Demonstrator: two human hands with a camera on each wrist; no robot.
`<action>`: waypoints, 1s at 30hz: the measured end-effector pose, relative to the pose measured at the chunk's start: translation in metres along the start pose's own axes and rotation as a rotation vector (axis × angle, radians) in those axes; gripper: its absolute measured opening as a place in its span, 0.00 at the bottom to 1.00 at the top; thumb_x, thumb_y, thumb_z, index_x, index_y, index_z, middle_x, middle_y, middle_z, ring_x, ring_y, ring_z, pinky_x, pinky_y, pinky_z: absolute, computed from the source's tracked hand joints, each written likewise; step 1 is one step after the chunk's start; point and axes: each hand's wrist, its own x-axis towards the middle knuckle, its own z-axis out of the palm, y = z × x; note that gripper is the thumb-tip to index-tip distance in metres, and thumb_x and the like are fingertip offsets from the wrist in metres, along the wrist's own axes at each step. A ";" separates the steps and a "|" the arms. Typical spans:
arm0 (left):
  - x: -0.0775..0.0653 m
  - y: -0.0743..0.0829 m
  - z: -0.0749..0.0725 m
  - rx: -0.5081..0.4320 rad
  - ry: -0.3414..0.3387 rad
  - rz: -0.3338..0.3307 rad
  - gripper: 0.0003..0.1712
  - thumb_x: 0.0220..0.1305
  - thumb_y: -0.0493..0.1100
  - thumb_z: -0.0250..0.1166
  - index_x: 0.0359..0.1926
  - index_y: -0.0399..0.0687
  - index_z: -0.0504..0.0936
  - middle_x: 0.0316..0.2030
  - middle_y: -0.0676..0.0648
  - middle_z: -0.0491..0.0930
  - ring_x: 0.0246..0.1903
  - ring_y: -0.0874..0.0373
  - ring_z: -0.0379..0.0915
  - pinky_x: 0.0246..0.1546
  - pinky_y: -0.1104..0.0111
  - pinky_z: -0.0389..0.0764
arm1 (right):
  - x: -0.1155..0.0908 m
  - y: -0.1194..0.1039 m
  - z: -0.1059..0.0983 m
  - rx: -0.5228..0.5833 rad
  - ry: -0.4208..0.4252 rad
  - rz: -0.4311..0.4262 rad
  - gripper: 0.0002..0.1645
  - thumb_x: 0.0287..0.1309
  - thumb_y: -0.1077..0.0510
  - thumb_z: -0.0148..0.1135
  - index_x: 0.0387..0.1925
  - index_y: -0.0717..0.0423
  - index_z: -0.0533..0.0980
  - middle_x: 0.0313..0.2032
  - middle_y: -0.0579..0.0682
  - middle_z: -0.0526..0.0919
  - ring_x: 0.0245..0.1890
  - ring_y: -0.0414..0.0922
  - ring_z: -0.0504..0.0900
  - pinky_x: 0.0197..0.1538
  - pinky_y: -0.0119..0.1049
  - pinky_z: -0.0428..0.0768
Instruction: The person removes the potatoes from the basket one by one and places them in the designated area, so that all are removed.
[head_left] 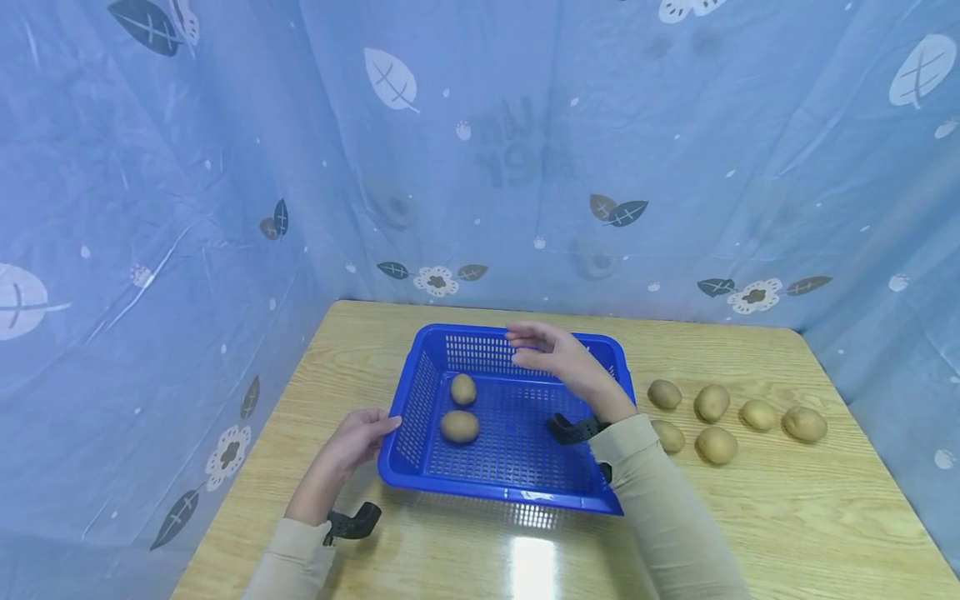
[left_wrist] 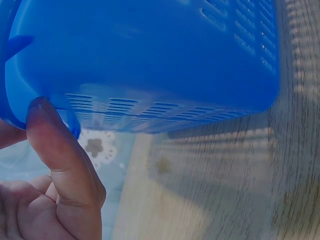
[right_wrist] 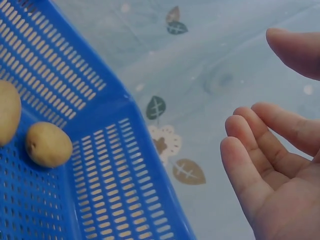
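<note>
A blue plastic basket [head_left: 510, 493] with slotted walls stands on the table, two potatoes lying in its left part: one potato [head_left: 463, 389] behind, a larger potato [head_left: 459, 427] in front. My left hand [head_left: 358, 433] grips the basket's left rim, thumb on top; the left wrist view shows the fingers [left_wrist: 60, 150] at the basket corner. Above the basket's back rim hovers my right hand [head_left: 551, 350], fingers apart from the thumb and nothing in it. The right wrist view shows that hand [right_wrist: 280, 175] beside the basket wall, touching nothing.
Right of the basket, several potatoes [head_left: 717, 445] lie loose on the wooden table [head_left: 810, 517]; the nearest ones are close to the basket's right wall. A blue patterned curtain [head_left: 510, 167] hangs behind the table and along its sides.
</note>
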 end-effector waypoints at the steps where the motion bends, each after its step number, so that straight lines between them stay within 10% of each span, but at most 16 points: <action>1: 0.000 0.000 0.000 0.003 0.003 -0.001 0.20 0.69 0.44 0.54 0.46 0.26 0.74 0.33 0.44 0.84 0.32 0.56 0.80 0.34 0.69 0.77 | 0.003 0.001 0.001 -0.003 -0.002 0.001 0.37 0.58 0.50 0.64 0.66 0.54 0.63 0.64 0.58 0.69 0.65 0.56 0.65 0.64 0.52 0.66; 18: 0.001 -0.004 -0.001 -0.019 -0.024 0.026 0.21 0.68 0.43 0.54 0.46 0.24 0.72 0.33 0.43 0.84 0.31 0.57 0.82 0.33 0.70 0.80 | 0.043 0.021 0.033 0.073 -0.054 -0.069 0.35 0.59 0.61 0.60 0.66 0.64 0.60 0.65 0.67 0.64 0.66 0.62 0.62 0.66 0.49 0.65; 30: 0.001 -0.001 -0.001 -0.021 -0.016 0.002 0.22 0.69 0.45 0.54 0.48 0.25 0.72 0.33 0.44 0.84 0.32 0.56 0.81 0.33 0.70 0.79 | 0.053 0.046 0.037 0.007 -0.021 0.038 0.34 0.60 0.60 0.60 0.67 0.59 0.62 0.64 0.63 0.66 0.65 0.57 0.65 0.64 0.49 0.66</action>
